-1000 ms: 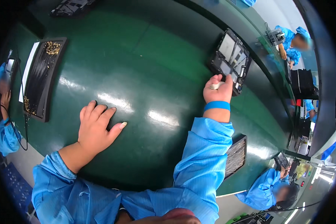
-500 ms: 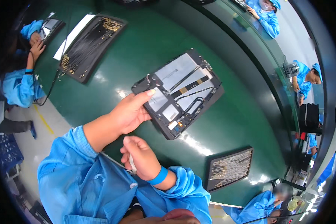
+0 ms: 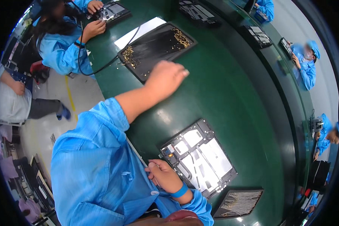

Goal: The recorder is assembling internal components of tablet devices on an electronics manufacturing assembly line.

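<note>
An opened tablet [image 3: 203, 158] lies on the green table in front of me. Its inside faces up, with pale battery panels, dark ribbon cables and a small circuit board. My right hand [image 3: 165, 177], a blue band at its wrist, is closed beside the tablet's near left edge; whatever its curled fingers hold is hidden. Farther off, my left hand [image 3: 165, 80] is stretched over the table at the near edge of a black tray [image 3: 148, 52] of thin dark cables with gold-coloured ends. Its fingers are curled and slightly blurred, and I cannot see what is in them.
A second black tray [image 3: 240, 203] of pale thin cables sits at the near right. White paper [image 3: 141, 32] lies behind the far tray, and a black cord [image 3: 101, 69] runs beside it. A co-worker's hands [image 3: 95, 26] handle another tablet at the far left. A dark raised ledge borders the right.
The tablet has left my left hand and now lies on the table, turned round and nearer my right hand. My left hand has moved away toward the far tray. The view has shifted.
</note>
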`<control>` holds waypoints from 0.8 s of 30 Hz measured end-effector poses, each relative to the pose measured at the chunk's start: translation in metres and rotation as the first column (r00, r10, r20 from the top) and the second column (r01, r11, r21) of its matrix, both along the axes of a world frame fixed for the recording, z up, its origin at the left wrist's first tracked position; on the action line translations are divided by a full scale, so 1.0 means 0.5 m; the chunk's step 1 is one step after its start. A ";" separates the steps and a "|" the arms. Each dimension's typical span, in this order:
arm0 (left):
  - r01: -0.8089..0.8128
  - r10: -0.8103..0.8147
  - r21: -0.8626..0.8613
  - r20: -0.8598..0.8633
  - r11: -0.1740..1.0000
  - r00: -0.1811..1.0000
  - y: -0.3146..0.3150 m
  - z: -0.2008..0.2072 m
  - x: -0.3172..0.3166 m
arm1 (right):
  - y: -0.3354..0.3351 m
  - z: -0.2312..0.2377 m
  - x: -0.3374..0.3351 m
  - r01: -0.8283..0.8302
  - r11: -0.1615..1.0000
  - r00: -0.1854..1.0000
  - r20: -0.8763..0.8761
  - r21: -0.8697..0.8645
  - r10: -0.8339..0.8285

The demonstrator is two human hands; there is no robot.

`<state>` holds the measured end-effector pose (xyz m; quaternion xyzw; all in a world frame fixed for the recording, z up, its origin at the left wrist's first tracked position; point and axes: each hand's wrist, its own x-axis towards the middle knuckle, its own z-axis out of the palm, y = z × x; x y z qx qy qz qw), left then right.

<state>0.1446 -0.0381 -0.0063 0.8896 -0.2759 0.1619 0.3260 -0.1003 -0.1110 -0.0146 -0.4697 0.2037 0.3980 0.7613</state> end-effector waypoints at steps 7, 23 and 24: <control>-0.369 0.399 0.363 -0.009 0.856 0.917 0.109 -0.053 0.151 | -0.005 -0.009 0.014 -0.038 0.998 0.998 -0.052 0.046 0.040; 0.337 -0.351 0.102 0.203 0.936 0.914 0.063 0.104 -0.073 | -0.032 -0.002 0.036 0.055 0.997 0.998 -0.046 0.059 -0.053; 0.390 -0.394 0.070 0.258 0.918 0.882 0.059 0.106 -0.093 | -0.029 0.003 0.025 0.101 0.994 0.994 0.022 0.044 -0.103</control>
